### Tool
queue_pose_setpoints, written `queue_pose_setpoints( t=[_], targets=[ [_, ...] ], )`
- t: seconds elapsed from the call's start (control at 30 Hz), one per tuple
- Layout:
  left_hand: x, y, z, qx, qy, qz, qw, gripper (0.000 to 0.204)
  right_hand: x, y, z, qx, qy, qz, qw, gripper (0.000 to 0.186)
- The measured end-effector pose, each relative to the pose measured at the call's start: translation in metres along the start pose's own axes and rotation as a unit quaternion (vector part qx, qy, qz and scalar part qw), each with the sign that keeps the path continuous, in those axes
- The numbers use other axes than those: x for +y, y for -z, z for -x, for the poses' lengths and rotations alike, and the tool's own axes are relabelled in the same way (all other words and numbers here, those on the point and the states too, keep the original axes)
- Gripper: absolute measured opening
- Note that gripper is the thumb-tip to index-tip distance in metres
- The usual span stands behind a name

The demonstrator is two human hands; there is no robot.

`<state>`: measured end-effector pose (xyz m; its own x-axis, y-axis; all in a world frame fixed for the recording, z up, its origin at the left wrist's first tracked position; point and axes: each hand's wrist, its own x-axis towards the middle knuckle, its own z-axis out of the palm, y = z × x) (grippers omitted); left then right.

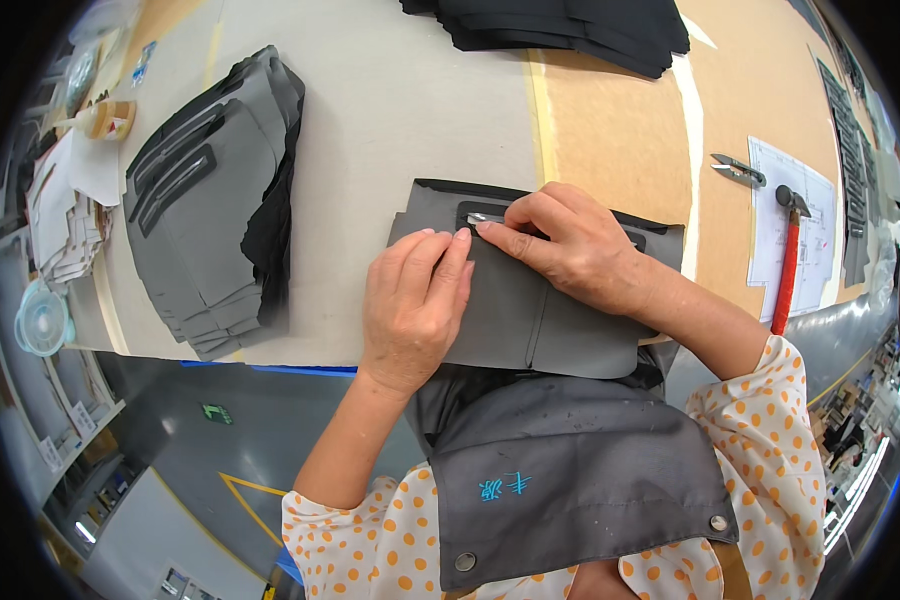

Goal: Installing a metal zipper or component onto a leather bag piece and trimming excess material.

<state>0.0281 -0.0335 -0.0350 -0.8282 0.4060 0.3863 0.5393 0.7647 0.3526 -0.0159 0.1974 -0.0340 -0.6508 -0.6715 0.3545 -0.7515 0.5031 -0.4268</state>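
Observation:
A grey fabric piece (530, 325) with a black edge lies at the table's front, with a dark raised strip around a slot in its upper part. My right hand (580, 250) pinches at a small silvery strip (477, 219) in that slot, thumb stretched toward it. My left hand (415, 305) is closed beside it, fingertips together at the slot's left end; what they hold, if anything, is hidden.
Stacked grey pieces (195, 220) lie left, black pieces (550, 30) at the back. Snips (735, 170) and a red-handled hammer (787, 260) lie right on a printed sheet. A glue bottle (108, 120), papers (70, 200) and a clear container (43, 318) are far left.

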Motion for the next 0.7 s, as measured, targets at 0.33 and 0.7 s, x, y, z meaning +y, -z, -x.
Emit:
queue_pose_setpoints(
  t=[0.33,0.7],
  targets=[
    [0.0,0.004,-0.004,-0.005,0.009,0.012,1.0,0.04,0.0,0.001,0.001,-0.017,0.039,0.04,0.998,0.046],
    [-0.016,0.013,-0.011,-0.065,-0.056,-0.011,0.996,0.045,-0.003,0.001,0.0,-0.005,0.045,0.05,0.998,0.042]
  ],
)
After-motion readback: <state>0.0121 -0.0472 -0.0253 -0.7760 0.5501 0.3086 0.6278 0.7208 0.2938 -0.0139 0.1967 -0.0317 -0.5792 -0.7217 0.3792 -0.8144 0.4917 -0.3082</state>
